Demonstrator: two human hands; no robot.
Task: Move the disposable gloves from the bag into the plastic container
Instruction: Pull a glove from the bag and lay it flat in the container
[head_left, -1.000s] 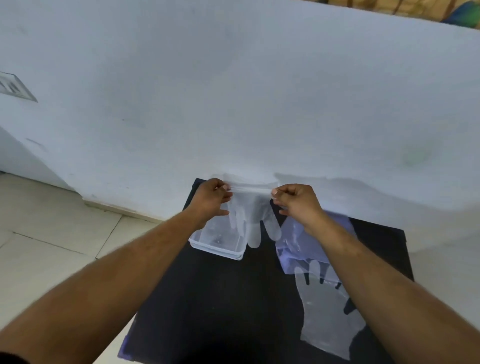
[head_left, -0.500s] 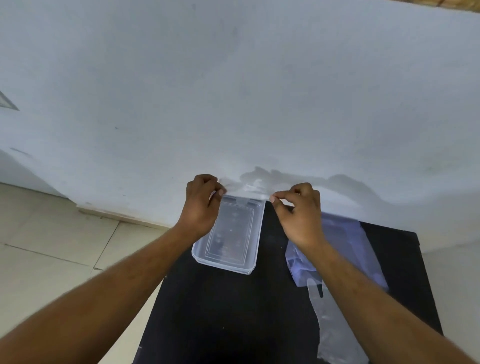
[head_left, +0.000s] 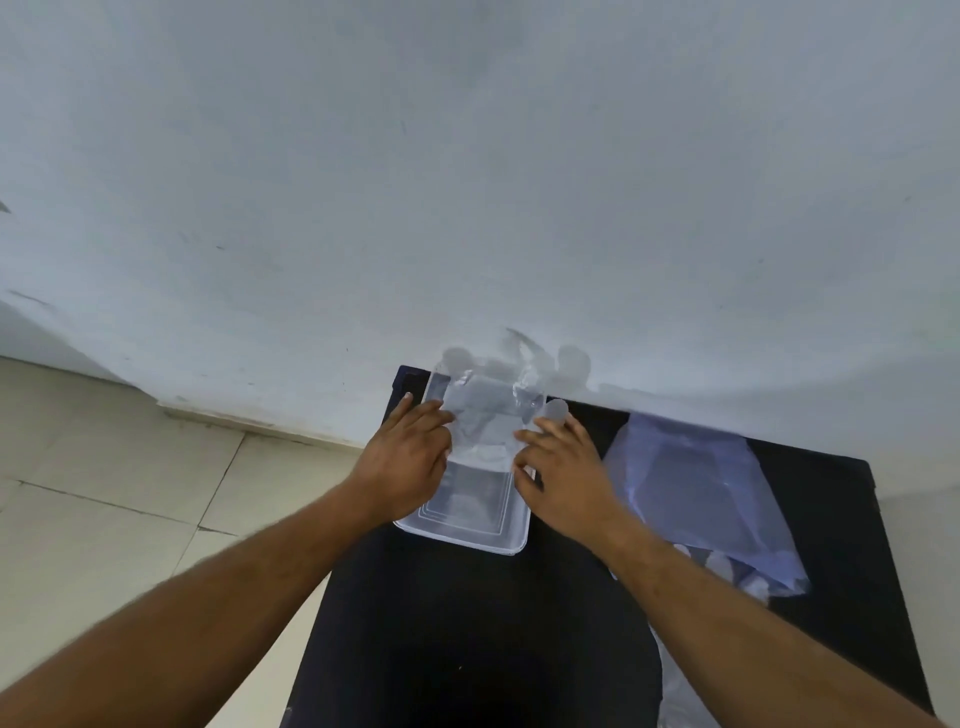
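Black tabletop fills the near ground, with both forearms reaching across it. Beyond them sits a clear plastic container, rectangular and shallow, its far end close to the pale wall. A thin, see-through glove, crumpled and glossy, lies in the container's far half. The left hand rests flat with fingers spread on the glove's left edge; the right hand presses likewise, fingers spread, on its right edge. To the right lies a bluish translucent bag.

Head camera looks down (steeply, close) over the table.
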